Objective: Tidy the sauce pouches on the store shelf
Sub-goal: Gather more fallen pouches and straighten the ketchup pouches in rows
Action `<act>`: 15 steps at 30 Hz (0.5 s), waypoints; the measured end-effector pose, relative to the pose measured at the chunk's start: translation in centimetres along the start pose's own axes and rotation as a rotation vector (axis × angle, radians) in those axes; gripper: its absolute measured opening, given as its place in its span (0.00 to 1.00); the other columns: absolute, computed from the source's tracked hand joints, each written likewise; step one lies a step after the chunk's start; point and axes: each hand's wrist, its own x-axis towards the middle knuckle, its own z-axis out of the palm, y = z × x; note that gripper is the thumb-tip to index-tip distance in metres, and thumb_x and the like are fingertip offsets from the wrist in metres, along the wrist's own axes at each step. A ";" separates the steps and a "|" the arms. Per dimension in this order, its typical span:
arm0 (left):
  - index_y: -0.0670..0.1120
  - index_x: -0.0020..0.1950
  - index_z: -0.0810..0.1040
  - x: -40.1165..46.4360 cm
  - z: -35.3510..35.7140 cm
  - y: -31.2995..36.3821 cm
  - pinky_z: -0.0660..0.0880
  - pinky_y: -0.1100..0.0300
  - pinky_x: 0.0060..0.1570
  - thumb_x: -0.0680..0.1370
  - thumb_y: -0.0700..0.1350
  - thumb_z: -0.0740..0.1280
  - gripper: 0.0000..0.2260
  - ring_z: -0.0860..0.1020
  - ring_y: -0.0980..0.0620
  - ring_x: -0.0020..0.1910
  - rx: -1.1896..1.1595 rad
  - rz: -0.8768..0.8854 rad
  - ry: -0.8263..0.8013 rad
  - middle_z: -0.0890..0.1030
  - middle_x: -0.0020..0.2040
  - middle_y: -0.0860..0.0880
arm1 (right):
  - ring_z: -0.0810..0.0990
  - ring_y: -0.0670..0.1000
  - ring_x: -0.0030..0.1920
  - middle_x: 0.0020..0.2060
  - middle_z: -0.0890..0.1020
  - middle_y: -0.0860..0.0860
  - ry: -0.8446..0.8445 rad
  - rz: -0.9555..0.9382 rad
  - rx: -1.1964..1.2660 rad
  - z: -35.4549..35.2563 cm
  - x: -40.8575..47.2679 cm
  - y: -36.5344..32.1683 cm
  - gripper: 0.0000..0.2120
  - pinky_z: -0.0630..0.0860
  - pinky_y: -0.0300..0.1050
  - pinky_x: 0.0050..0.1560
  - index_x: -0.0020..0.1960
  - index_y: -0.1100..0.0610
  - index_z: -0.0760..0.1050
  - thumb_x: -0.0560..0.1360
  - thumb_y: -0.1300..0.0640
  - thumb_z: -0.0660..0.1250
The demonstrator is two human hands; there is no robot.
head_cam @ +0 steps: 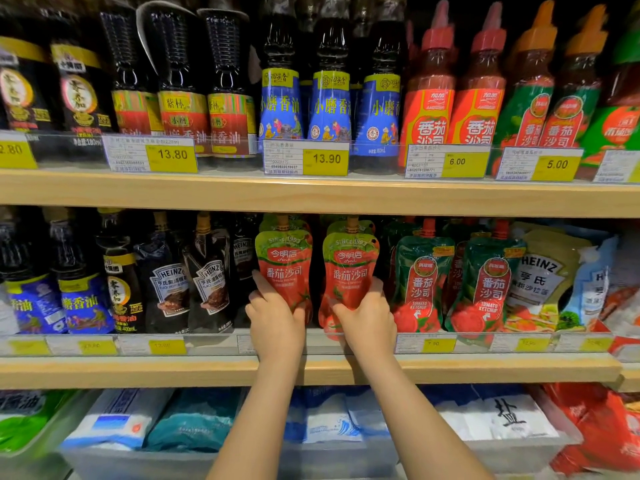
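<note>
The wooden middle shelf (173, 370) carries dark sauce bottles (121, 282), red ketchup pouches (349, 268) and green ketchup pouches (422, 282).

- We see two red pouches (284, 268) with green tops.
- We see green pouches (420, 282) with red caps.
- We see yellow price tags (325, 162).

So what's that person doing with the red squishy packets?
A person is straightening tomato sauce pouches on the middle shelf of a store. The left hand holds the left red pouch and the right hand holds the right red pouch, each near its bottom. Both pouches stand upright, side by side, facing out. Green ketchup pouches stand just to their right.
</note>
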 end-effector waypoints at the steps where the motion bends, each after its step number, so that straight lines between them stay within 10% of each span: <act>1: 0.41 0.74 0.48 0.0 0.0 0.0 0.73 0.46 0.54 0.71 0.49 0.72 0.42 0.69 0.38 0.60 0.002 0.009 -0.006 0.70 0.62 0.36 | 0.79 0.61 0.46 0.45 0.79 0.57 -0.001 -0.002 0.001 0.0 0.0 0.0 0.30 0.78 0.55 0.44 0.59 0.58 0.63 0.66 0.43 0.71; 15: 0.41 0.74 0.49 -0.2 -0.1 0.1 0.74 0.45 0.49 0.70 0.56 0.71 0.44 0.71 0.37 0.58 0.062 0.015 -0.011 0.72 0.60 0.35 | 0.79 0.62 0.47 0.47 0.78 0.58 -0.034 -0.017 -0.010 -0.4 -0.1 0.1 0.30 0.78 0.55 0.44 0.60 0.58 0.63 0.67 0.43 0.69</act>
